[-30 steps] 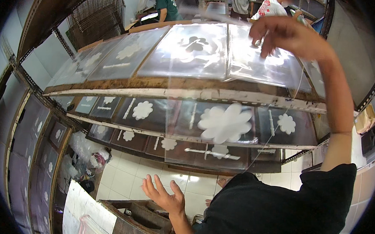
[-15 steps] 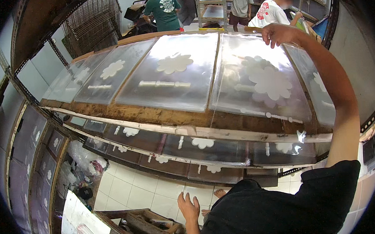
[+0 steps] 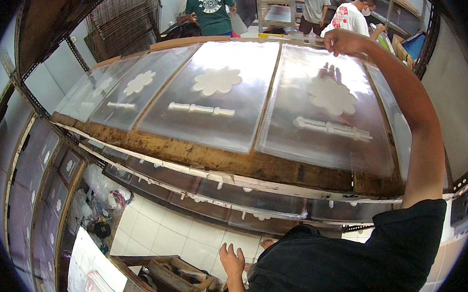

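Note:
My right hand reaches to the far edge of the rack's top shelf, fingers pinched at the edge of a clear plastic sheet. The sheet bears a white flower shape and a white bar shape, and lies over other clear sheets in a stack. A reflection of the fingers shows on its glossy surface. Low in front of my body, my left hand hangs with its fingers apart, holding nothing. Left of the pinched sheet lies another printed clear sheet on the brown, stained board.
Lower shelves hold more printed sheets. A wooden crate stands on the tiled floor below, near plastic bags. Metal uprights frame the left side. Several people, one in a green shirt, are at the back.
The sheet at my right hand has settled flatter, and its doubled flower shapes now nearly coincide. My right hand stays at the far edge. The view has shifted slightly.

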`<move>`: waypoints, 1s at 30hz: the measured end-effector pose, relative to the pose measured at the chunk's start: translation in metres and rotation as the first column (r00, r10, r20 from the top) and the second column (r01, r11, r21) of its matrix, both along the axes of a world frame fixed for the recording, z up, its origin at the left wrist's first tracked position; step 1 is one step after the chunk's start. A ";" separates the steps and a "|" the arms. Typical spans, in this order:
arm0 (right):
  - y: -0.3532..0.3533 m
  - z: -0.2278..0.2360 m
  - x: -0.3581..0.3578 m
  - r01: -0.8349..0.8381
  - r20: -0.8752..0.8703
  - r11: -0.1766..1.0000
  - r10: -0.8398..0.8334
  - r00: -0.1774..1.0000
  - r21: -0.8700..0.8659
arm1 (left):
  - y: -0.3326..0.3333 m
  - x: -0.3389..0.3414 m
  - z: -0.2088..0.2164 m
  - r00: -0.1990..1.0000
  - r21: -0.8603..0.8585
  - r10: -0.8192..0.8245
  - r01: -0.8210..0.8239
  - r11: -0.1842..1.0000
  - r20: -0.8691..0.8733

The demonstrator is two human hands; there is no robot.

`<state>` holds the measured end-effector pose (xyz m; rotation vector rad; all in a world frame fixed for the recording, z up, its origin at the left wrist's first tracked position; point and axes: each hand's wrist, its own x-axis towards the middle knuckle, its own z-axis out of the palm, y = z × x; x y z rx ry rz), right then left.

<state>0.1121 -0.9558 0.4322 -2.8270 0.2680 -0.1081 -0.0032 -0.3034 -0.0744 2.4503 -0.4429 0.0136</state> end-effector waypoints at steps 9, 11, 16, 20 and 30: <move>-0.010 -0.008 0.010 0.055 -0.004 0.998 -0.055 0.998 0.009 | -0.005 -0.006 -0.002 0.999 0.014 0.000 0.001 1.000 -0.038; -0.005 -0.006 0.011 0.082 -0.036 0.997 -0.082 0.996 -0.013 | -0.002 -0.008 -0.003 0.999 0.020 0.007 -0.006 1.000 -0.039; -0.015 -0.012 0.012 0.040 0.040 0.994 -0.036 0.999 -0.102 | 0.003 -0.013 -0.002 0.998 0.036 0.014 -0.012 0.999 -0.065; 0.008 -0.003 0.012 0.099 0.157 0.904 -0.035 0.987 -0.416 | 0.010 -0.017 -0.004 0.999 0.023 0.010 -0.008 1.000 -0.049; 0.186 0.065 0.035 -0.173 0.318 0.738 0.473 0.822 -0.652 | 0.033 -0.006 0.019 1.000 -0.035 -0.023 0.023 0.999 0.004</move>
